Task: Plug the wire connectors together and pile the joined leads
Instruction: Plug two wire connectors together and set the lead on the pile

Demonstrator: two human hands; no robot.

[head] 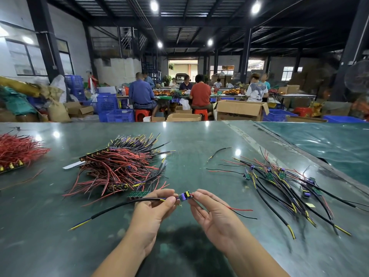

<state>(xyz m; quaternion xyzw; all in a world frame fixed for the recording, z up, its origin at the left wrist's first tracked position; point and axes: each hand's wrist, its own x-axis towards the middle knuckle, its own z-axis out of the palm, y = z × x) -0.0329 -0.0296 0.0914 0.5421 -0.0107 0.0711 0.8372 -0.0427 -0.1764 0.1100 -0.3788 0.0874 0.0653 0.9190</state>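
Over the near middle of the green table (199,140), both hands hold one small green board with a purple part (185,196). My left hand (153,212) pinches its left end, where a black sheathed lead (117,208) with yellow and purple tips trails off to the left. My right hand (209,212) pinches the right end, from which thin red and black wires (239,210) run to the right. A large heap of red and black leads (123,166) lies behind my left hand. To the right lies a looser pile of black leads with small boards (283,184).
A strip of small green boards (138,194) lies beside my left fingers. Red wires (18,150) are heaped at the far left. A single black lead (218,151) lies apart at centre right. A lighter green mat (323,144) covers the table's right side. Beyond the table, people sit working among boxes and blue crates.
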